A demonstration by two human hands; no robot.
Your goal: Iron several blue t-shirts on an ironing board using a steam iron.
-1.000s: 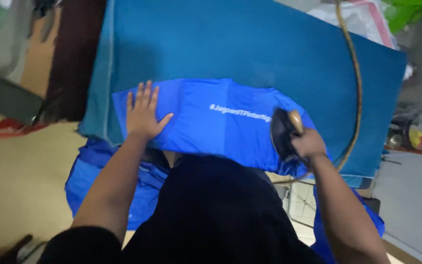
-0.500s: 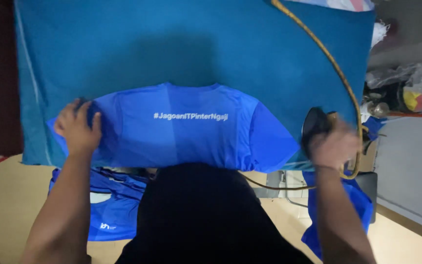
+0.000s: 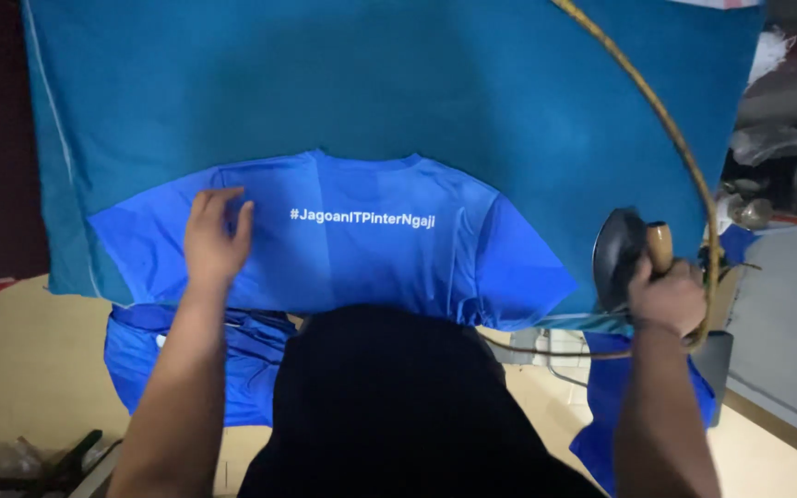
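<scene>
A bright blue T-shirt [image 3: 371,249] with white lettering lies spread flat on a teal cloth-covered ironing surface [image 3: 371,92]. My left hand [image 3: 216,235] rests flat on the shirt's left shoulder area, fingers slightly apart. My right hand [image 3: 666,295] grips the wooden handle of a dark clothes iron [image 3: 618,254], tipped up at the right edge of the surface, off the shirt. A yellowish cord [image 3: 666,138] curves from the top of the view down to the iron. My dark clothing hides the shirt's lower part.
More blue fabric [image 3: 186,360] hangs below the surface at the left, and another blue piece [image 3: 620,415] at the lower right. Cluttered bags and objects [image 3: 786,175] sit at the far right. Tan floor [image 3: 20,369] shows at the lower left.
My right hand has carried the iron off the shirt to the right edge and tipped it up. My left hand has moved inward on the shirt's left side. The camera view shifted.
</scene>
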